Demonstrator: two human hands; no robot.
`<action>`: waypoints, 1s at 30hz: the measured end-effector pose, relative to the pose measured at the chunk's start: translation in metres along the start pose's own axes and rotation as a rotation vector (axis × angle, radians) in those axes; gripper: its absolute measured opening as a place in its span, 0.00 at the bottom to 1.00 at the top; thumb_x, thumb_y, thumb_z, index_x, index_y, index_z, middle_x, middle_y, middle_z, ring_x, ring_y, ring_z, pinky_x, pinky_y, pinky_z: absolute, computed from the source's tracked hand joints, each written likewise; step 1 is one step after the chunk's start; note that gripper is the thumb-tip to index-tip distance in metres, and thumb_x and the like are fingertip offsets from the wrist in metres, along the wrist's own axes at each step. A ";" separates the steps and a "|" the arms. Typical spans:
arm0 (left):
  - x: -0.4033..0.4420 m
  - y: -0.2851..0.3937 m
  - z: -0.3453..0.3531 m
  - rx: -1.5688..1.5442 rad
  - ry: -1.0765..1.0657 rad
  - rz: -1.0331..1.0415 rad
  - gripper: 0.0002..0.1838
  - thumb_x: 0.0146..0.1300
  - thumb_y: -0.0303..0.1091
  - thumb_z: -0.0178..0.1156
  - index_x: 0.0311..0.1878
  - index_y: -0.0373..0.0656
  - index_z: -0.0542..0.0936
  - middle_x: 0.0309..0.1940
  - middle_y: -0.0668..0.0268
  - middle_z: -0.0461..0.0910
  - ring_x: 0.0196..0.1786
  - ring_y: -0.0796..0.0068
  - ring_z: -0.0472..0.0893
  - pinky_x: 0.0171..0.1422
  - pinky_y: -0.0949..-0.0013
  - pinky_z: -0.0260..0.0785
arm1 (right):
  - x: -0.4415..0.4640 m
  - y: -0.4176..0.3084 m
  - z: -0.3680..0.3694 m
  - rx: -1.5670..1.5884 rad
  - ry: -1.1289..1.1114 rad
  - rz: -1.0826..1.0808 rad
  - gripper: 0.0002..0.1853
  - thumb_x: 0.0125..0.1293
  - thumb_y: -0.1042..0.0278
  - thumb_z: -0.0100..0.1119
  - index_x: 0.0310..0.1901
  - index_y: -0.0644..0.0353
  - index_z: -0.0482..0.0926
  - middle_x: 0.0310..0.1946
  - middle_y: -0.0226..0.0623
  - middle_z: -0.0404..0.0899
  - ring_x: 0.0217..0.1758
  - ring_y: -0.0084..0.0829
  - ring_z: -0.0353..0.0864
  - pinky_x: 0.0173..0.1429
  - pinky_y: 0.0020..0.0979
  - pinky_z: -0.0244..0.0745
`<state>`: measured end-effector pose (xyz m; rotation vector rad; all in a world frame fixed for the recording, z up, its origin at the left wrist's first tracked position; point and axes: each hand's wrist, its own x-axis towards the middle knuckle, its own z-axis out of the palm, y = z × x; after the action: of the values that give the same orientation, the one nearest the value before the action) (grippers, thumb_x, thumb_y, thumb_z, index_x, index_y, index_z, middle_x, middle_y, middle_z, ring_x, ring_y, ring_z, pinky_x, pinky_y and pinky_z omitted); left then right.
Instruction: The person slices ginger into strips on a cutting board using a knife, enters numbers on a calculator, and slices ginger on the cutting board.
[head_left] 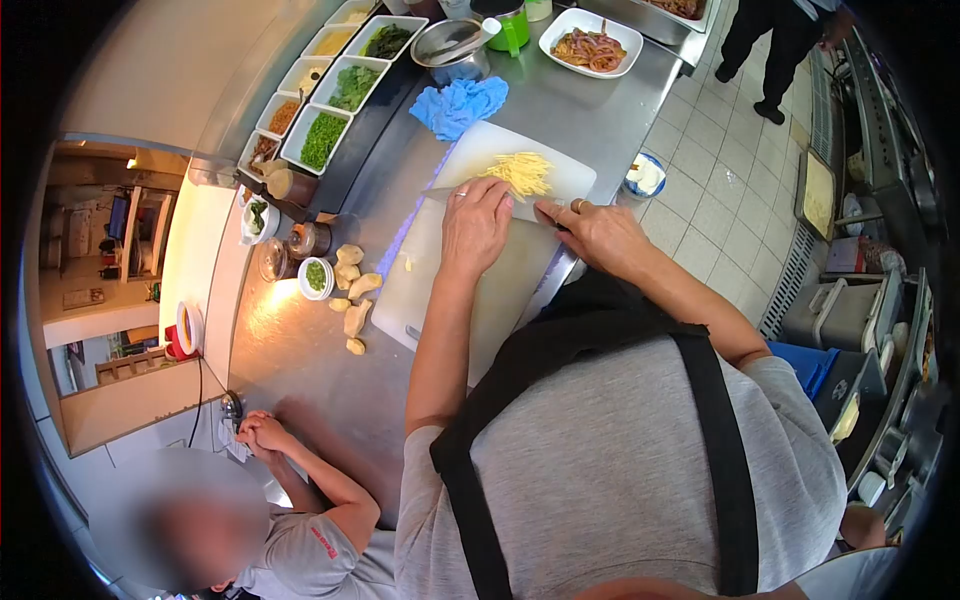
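My right hand [600,235] is closed around the handle of a knife [524,209], whose broad blade lies across a white cutting board [470,280]. My left hand [477,225] bears on the blade from the other side, its fingers held together and curled over it. Just beyond the blade is a pile of thin pale-yellow ginger strips [522,174]. Several peeled ginger pieces [357,318] lie on the steel counter left of the board. One thin slice [408,264] rests on the board's left side. My hands hide part of the blade and the handle.
Beyond the board are a crumpled blue cloth [460,107], a metal pot [452,50] and a white dish of sliced food [592,45]. Garnish trays [322,138] line the left. A co-worker's clasped hands [262,432] rest at the lower left; another person [775,50] stands far right.
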<state>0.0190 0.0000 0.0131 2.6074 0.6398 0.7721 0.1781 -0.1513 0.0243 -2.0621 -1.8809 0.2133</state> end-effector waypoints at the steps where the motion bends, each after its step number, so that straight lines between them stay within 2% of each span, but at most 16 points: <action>1: 0.001 0.000 0.000 -0.007 0.007 -0.006 0.10 0.66 0.34 0.59 0.45 0.41 0.84 0.47 0.60 0.82 0.54 0.57 0.78 0.61 0.58 0.67 | 0.000 -0.001 -0.001 -0.003 -0.006 0.004 0.23 0.66 0.59 0.57 0.63 0.43 0.74 0.34 0.44 0.82 0.31 0.45 0.85 0.32 0.44 0.79; 5: 0.001 0.013 -0.008 -0.065 -0.123 -0.015 0.11 0.66 0.34 0.59 0.47 0.41 0.84 0.48 0.59 0.82 0.54 0.57 0.78 0.61 0.58 0.67 | 0.001 0.000 -0.001 -0.001 -0.030 0.014 0.22 0.67 0.59 0.57 0.62 0.44 0.74 0.35 0.45 0.82 0.32 0.45 0.85 0.33 0.43 0.79; 8: -0.001 0.013 0.001 -0.001 -0.124 -0.003 0.11 0.65 0.34 0.60 0.46 0.41 0.84 0.48 0.59 0.82 0.55 0.57 0.78 0.62 0.57 0.66 | 0.002 -0.007 0.000 -0.033 -0.076 -0.011 0.21 0.67 0.59 0.57 0.62 0.45 0.73 0.34 0.45 0.82 0.34 0.45 0.86 0.35 0.43 0.79; 11: -0.007 0.006 -0.004 -0.084 0.060 0.038 0.09 0.62 0.32 0.61 0.44 0.41 0.85 0.45 0.58 0.82 0.52 0.57 0.79 0.61 0.56 0.68 | 0.000 -0.013 -0.007 -0.003 -0.120 -0.031 0.21 0.67 0.60 0.57 0.61 0.47 0.74 0.36 0.45 0.83 0.36 0.45 0.86 0.36 0.44 0.80; 14: -0.032 0.008 -0.033 -0.149 0.199 -0.223 0.10 0.61 0.29 0.63 0.45 0.40 0.84 0.45 0.57 0.82 0.52 0.56 0.79 0.59 0.59 0.70 | -0.009 -0.013 -0.019 0.146 -0.074 -0.014 0.19 0.68 0.60 0.57 0.60 0.51 0.75 0.35 0.47 0.84 0.37 0.48 0.85 0.39 0.46 0.79; 17: -0.068 0.004 -0.044 -0.119 0.244 -0.406 0.11 0.60 0.27 0.64 0.46 0.39 0.84 0.47 0.56 0.81 0.52 0.56 0.80 0.59 0.60 0.71 | -0.015 -0.011 -0.028 0.277 -0.181 0.033 0.17 0.69 0.61 0.56 0.57 0.55 0.77 0.34 0.51 0.83 0.38 0.52 0.83 0.44 0.48 0.78; 20: -0.092 0.005 -0.039 -0.130 0.157 -0.513 0.11 0.60 0.27 0.64 0.47 0.39 0.84 0.48 0.56 0.81 0.52 0.56 0.79 0.60 0.60 0.71 | -0.015 -0.010 -0.033 0.371 -0.238 0.091 0.16 0.70 0.62 0.55 0.56 0.57 0.78 0.32 0.54 0.82 0.39 0.55 0.82 0.46 0.48 0.76; 23: -0.098 0.012 -0.036 -0.109 0.112 -0.467 0.12 0.58 0.26 0.65 0.47 0.39 0.84 0.49 0.57 0.81 0.52 0.55 0.79 0.60 0.60 0.71 | -0.014 -0.006 -0.034 0.422 -0.282 0.092 0.17 0.72 0.63 0.54 0.59 0.57 0.76 0.31 0.50 0.83 0.36 0.49 0.84 0.43 0.43 0.77; 26: -0.100 0.012 -0.030 -0.074 0.114 -0.433 0.14 0.56 0.25 0.66 0.47 0.38 0.84 0.49 0.58 0.81 0.52 0.55 0.79 0.59 0.59 0.72 | -0.010 -0.004 -0.033 0.558 -0.354 0.155 0.17 0.74 0.63 0.52 0.59 0.59 0.75 0.20 0.40 0.77 0.23 0.34 0.79 0.33 0.34 0.74; 29: -0.102 0.007 -0.024 -0.033 0.119 -0.386 0.15 0.55 0.24 0.67 0.47 0.38 0.84 0.49 0.58 0.81 0.52 0.55 0.79 0.58 0.59 0.72 | -0.004 0.004 -0.034 0.790 -0.563 0.356 0.17 0.76 0.63 0.50 0.59 0.61 0.75 0.16 0.28 0.67 0.16 0.20 0.68 0.25 0.25 0.66; 30: -0.101 0.006 -0.023 -0.034 0.124 -0.373 0.15 0.55 0.24 0.67 0.47 0.38 0.84 0.49 0.58 0.81 0.52 0.55 0.79 0.58 0.59 0.72 | -0.004 0.009 -0.031 0.821 -0.549 0.372 0.17 0.76 0.63 0.50 0.59 0.62 0.75 0.16 0.27 0.66 0.15 0.19 0.66 0.24 0.24 0.65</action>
<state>-0.0681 -0.0518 -0.0089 2.3208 1.0983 0.8154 0.1959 -0.1605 0.0493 -1.7966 -1.2516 1.4866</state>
